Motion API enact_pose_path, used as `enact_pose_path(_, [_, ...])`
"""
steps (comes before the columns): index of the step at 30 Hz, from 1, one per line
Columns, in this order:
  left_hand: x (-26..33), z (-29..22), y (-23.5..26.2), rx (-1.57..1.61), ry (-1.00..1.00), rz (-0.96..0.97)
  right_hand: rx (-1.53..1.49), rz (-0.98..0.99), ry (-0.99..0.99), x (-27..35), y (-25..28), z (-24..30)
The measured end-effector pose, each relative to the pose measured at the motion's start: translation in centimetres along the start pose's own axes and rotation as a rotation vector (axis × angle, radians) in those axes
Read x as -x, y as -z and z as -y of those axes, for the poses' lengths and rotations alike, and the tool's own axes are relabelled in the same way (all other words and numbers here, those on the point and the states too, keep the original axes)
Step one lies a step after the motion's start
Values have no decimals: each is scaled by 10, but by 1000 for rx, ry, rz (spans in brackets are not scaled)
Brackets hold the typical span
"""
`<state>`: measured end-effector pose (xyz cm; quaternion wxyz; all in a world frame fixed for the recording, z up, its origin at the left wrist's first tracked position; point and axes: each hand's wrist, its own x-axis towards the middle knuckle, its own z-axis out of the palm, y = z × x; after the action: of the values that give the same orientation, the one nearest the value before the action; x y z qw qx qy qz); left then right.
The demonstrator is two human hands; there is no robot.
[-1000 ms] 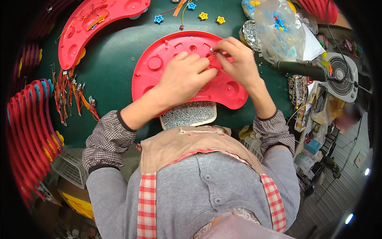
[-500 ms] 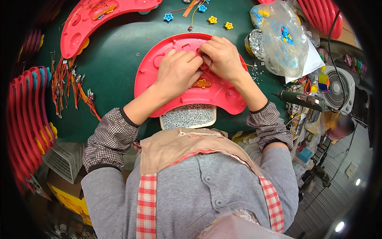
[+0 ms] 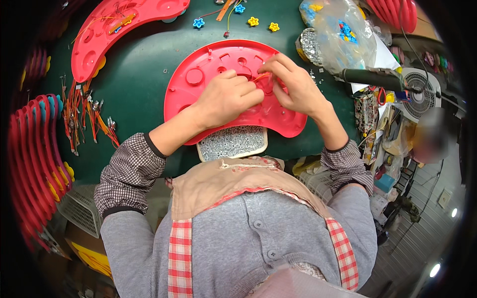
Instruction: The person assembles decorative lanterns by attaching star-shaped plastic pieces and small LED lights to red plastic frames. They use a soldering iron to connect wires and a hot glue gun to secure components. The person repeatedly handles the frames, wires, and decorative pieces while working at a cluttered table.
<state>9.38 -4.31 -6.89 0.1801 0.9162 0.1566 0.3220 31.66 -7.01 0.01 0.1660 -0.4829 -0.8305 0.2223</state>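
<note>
Middle of red plastic panel (image 3: 208,79) hidden under left hand (image 3: 226,99) and right hand (image 3: 295,89). Orange wire (image 3: 261,76) mostly covered between fingertips, ends too small to tell. Tray of screws (image 3: 231,144) partly tucked under panel's near edge. Second red panel (image 3: 114,30) cut off beyond panel's far-left.

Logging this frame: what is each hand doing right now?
Left hand: curled, fingers on the red shell.
Right hand: pinching an orange wire.
</note>
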Motion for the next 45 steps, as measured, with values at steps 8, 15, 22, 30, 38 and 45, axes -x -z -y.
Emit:
enact_pose_path(8, [-9, 7, -15, -101, -46, 100, 116, 104, -18, 39, -4, -6])
enact_pose_path(15, [-18, 0, -20, -143, -43, 36, 87, 120, -81, 47, -3, -17])
enact_pose_path(22, [-12, 0, 0, 60, 47, -93, 71, -88, -190, 44, -11, -9])
enact_pose_path(30, [-15, -11, 4, 15, 181, -149, -68, -451, -105, 15, -38, -26])
enact_pose_path(38, [-19, 16, -14, 323, 456, -149, 286, -326, -147, 6, -38, -31])
enact_pose_path(45, [-18, 17, -10, 608, 642, -156, 381, -240, -116, 5, -33, -27])
